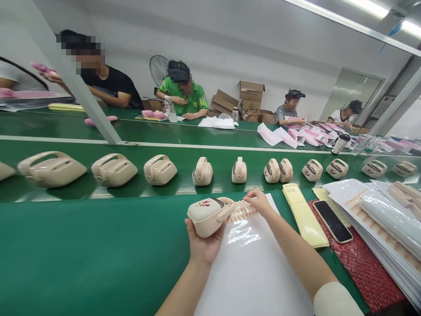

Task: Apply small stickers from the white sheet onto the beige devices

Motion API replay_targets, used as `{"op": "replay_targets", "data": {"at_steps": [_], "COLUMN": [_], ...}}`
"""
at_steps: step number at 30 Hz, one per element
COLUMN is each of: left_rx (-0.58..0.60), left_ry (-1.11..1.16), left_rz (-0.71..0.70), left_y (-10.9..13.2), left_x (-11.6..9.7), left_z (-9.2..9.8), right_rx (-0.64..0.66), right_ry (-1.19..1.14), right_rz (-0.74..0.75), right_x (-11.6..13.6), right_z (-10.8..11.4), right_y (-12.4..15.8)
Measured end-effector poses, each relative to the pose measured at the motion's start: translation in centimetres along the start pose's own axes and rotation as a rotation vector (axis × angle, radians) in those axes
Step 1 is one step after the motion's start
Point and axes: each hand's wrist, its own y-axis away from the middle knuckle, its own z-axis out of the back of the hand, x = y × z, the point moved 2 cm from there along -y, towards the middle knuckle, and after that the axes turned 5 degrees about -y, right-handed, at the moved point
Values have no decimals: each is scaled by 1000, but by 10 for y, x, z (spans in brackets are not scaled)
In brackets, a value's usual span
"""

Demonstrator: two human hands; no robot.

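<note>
Green worktop (82,254) nearest carries a glossy white sheet (250,272). Above it, the left hand (202,245) cups the beige case (208,215) from below: rigid, smooth plastic, probably light and slippery, best held around its body. The right hand (259,202) pinches the flimsy sticker strip (240,213) at its edge.

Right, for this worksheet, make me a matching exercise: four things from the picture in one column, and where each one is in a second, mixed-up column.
Things
1. nearest cream case
2. phone
3. sticker sheet
4. water bottle

Places
A. on the red patterned mat
B. on the far bench, by a person in a green shirt
C. held in the left hand
D. touched by the right hand

Pairs: 1-C, 2-A, 3-D, 4-B
</note>
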Motion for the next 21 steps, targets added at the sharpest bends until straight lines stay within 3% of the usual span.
{"op": "replay_targets", "data": {"at_steps": [6,11,21], "left_rx": [19,-7,-36], "left_ry": [75,48,88], "left_rz": [-22,-94,-94], "left_y": [3,4,7], "left_x": [5,10,11], "left_z": [-12,-14,-20], "right_rx": [-37,-100,-110], "right_ry": [-544,-499,-407], "right_rz": [66,36,103], "right_x": [25,29,26], "right_z": [-41,-61,-61], "right_y": [50,65,66]}}
